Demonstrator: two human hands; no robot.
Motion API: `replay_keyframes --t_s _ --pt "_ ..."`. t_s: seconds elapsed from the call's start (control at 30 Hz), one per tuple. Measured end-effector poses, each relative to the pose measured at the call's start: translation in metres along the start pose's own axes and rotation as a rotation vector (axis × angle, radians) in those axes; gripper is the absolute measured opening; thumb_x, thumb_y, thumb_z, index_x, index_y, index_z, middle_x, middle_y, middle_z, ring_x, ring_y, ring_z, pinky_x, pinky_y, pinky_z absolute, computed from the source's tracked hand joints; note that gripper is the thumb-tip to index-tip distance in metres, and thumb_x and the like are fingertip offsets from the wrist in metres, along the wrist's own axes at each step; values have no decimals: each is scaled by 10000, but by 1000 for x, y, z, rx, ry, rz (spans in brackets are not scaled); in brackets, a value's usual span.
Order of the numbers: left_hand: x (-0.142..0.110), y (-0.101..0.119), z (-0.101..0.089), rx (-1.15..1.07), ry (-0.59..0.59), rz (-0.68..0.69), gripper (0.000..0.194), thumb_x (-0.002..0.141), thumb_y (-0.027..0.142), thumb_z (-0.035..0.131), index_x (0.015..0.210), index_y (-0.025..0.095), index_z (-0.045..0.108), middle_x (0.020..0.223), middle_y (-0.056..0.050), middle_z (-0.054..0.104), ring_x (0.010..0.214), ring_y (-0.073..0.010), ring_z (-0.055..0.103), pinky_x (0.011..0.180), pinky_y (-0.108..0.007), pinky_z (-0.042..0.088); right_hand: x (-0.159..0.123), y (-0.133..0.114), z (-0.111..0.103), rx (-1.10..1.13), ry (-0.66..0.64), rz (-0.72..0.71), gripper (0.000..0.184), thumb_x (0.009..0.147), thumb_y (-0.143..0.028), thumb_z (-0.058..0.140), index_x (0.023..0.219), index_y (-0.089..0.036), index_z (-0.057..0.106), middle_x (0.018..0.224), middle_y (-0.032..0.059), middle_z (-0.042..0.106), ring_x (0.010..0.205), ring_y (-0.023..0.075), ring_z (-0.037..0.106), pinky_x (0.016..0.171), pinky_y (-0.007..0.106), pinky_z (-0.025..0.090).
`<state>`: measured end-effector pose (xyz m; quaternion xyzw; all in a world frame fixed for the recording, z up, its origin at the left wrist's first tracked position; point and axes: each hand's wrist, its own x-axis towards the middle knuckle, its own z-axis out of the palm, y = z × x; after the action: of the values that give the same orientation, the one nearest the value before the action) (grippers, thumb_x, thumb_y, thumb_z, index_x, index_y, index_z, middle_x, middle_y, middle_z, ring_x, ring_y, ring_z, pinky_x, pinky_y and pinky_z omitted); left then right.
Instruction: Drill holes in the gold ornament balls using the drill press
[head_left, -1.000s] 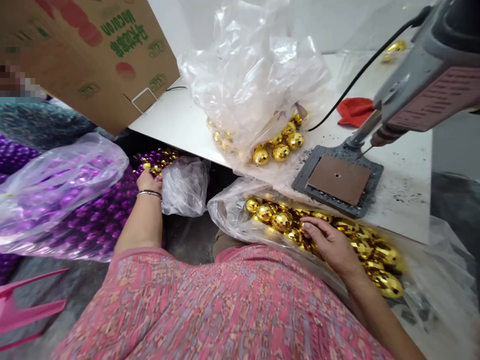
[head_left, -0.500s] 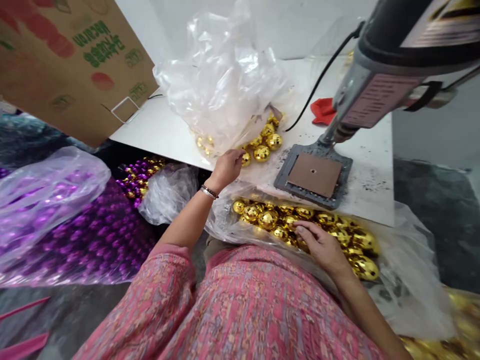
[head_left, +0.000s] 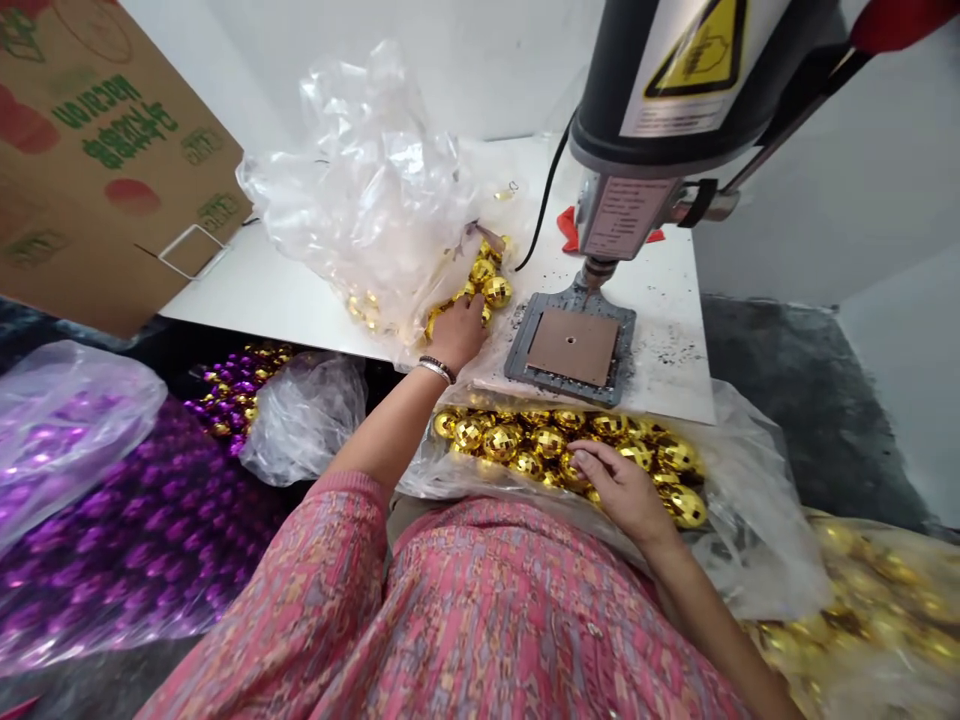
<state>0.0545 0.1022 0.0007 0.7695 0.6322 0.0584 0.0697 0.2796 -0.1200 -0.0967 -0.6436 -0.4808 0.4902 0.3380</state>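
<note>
My left hand (head_left: pixel 460 332) reaches over a small pile of shiny gold mirror balls (head_left: pixel 497 291) on the table, its fingers spread and touching them. Part of that pile is hidden under the hand. Lower right, my right hand (head_left: pixel 626 490) rests over an open clear plastic bag (head_left: pixel 739 430) full of gold mirror balls (head_left: pixel 501 442). Its thumb and forefinger tips are close together; whatever lies between them is too hidden to make out. A bench drill press (head_left: pixel 630 130) stands beyond, above a grey base (head_left: pixel 519 352) carrying a brown square plate (head_left: pixel 551 345) with a small hole.
A crumpled clear bag (head_left: pixel 360 190) stands on the white table (head_left: pixel 667 300) behind my left hand. At left are a cardboard box (head_left: pixel 112 170) and bags of purple balls (head_left: pixel 150 530). Another bag of gold balls (head_left: pixel 877 590) sits lower right. A black cable (head_left: pixel 551 190) hangs by the drill.
My view has swung right, bringing more of the drill press in. My left hand has moved further in over the gold ball pile. The right hand keeps its pose over the bag.
</note>
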Motion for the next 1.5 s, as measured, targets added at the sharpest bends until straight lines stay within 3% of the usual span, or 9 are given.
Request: replay_keyframes --t_s 0.1,0.2,0.37,0.5,0.63,0.8,1.03,1.23,1.5 --pt "-1 -4 0 -82 43 -1 473 886 111 671 1358 149 679 1336 -227 728 1239 -386 698 1038 -472 539 -1 0 0 12 5 -1 632 879 -723 580 1150 -196 803 945 92 796 789 159 719 764 290 612" --pt "-15 -11 -2 -474 56 -30 473 826 205 787 1286 155 688 1119 -136 771 1098 -320 726 955 -394 559 -1 -1 0 16 4 3 606 884 -692 582 1148 -194 805 938 89 794 793 155 717 771 285 609" --pt "-43 -9 1 -1457 -255 -235 318 881 412 736 1109 200 673 914 -50 763 832 -188 745 700 -272 559 1 -3 4 27 -5 -18 583 897 -669 578 1153 -193 796 946 88 793 801 144 711 753 270 595" --pt "-45 5 10 -1711 -384 -400 334 912 517 732 954 193 666 846 -78 764 740 -176 730 618 -267 534 0 -2 6 37 -14 -35 583 922 -678 565 1157 -190 779 952 87 786 806 129 702 759 265 595" --pt "-37 24 13 -1648 -375 -369 298 883 438 806 979 199 655 864 -44 762 746 -158 746 596 -232 497 -2 3 3 34 0 -26 588 961 -678 581 1163 -149 738 960 72 760 831 93 678 828 268 601" --pt "-27 50 10 -1323 -236 -232 346 831 224 834 1117 180 644 859 14 744 563 -77 612 527 -209 377 -4 5 -2 35 21 -1 599 987 -677 570 1187 -131 710 1009 66 744 899 89 679 907 292 605" --pt "-14 73 16 -1201 -215 -161 302 844 189 820 1079 169 632 782 36 686 512 -65 483 543 -226 379 -5 -2 -8 41 43 -5 554 969 -655 542 1175 -190 763 960 70 768 882 137 698 873 302 591" --pt "-7 74 21 -1082 -183 -64 345 811 240 854 1099 171 676 862 7 704 661 -107 578 630 -231 452 -5 0 -9 47 34 36 575 993 -648 551 1206 -141 720 982 65 745 907 109 682 942 320 590" --pt "-1 81 22 -581 -54 217 493 789 268 848 1262 165 752 1083 -58 773 963 -210 669 895 -308 535 -6 11 -12 66 30 51 617 998 -689 541 1226 -136 696 992 59 729 924 97 676 949 315 602"
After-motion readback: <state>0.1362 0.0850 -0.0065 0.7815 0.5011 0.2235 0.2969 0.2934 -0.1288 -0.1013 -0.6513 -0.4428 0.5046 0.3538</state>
